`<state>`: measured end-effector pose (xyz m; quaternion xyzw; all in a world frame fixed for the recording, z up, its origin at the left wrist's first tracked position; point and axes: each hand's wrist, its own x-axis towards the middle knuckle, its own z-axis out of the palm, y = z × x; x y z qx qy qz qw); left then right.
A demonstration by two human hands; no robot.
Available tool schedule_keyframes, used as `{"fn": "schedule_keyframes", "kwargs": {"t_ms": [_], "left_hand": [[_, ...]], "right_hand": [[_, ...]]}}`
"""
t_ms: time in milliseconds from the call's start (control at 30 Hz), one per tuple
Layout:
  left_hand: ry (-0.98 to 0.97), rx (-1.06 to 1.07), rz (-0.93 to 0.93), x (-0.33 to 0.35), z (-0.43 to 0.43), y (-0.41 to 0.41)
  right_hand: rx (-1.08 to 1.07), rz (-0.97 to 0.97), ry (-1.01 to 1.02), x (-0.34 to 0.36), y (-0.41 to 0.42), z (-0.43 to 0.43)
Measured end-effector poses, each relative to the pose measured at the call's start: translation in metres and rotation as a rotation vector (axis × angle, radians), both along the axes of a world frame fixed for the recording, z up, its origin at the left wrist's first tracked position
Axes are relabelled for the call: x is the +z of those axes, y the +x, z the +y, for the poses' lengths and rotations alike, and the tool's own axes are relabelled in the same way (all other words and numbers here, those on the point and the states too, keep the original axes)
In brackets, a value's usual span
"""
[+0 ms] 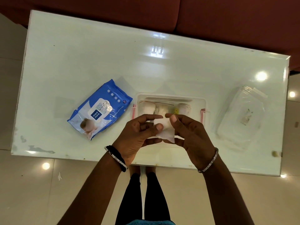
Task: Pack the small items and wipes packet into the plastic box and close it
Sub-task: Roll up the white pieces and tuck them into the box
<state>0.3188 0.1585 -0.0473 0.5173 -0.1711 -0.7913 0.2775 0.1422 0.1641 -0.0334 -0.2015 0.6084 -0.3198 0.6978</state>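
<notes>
Wipes packet [100, 109], blue and white, lies flat on the bench [81, 54] just left of the plastic box [203, 103], so it is not packed yet. That clear box sits open near the front edge, and several small items [162, 108] already rest along its far side: pale bundles, one yellowish, some apparently in a zip bag. Its clear lid [241, 116] lies well apart to the right. Above the near part of the box, both hands hold a small white packet [165, 131], seemingly gauze or a folded pad. The left hand [139, 137] pinches its left edge between thumb and fingers; the right hand [191, 135] pinches the right side likewise. By my judgement the packing is partway through: this white piece needs placing, then the wipes, then the lid pressed on. Whether the wipes will fit beside the rest is unclear.
</notes>
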Motion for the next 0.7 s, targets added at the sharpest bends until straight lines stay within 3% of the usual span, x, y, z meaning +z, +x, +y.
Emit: {"fn": "schedule_keyframes", "kwargs": {"t_ms": [200,467,700], "left_hand": [[-0.012,0.006,0.040,-0.001,0.001,0.008],[0.140,0.029,0.037,0.001,-0.003,0.008],[0.086,-0.046,0.003,-0.003,0.000,0.008]], "right_hand": [[-0.070,-0.003,-0.048,-0.006,0.002,0.004],[0.025,0.022,-0.154,-0.007,-0.001,0.007],[-0.016,-0.085,0.012,-0.007,-0.003,0.012]]}}
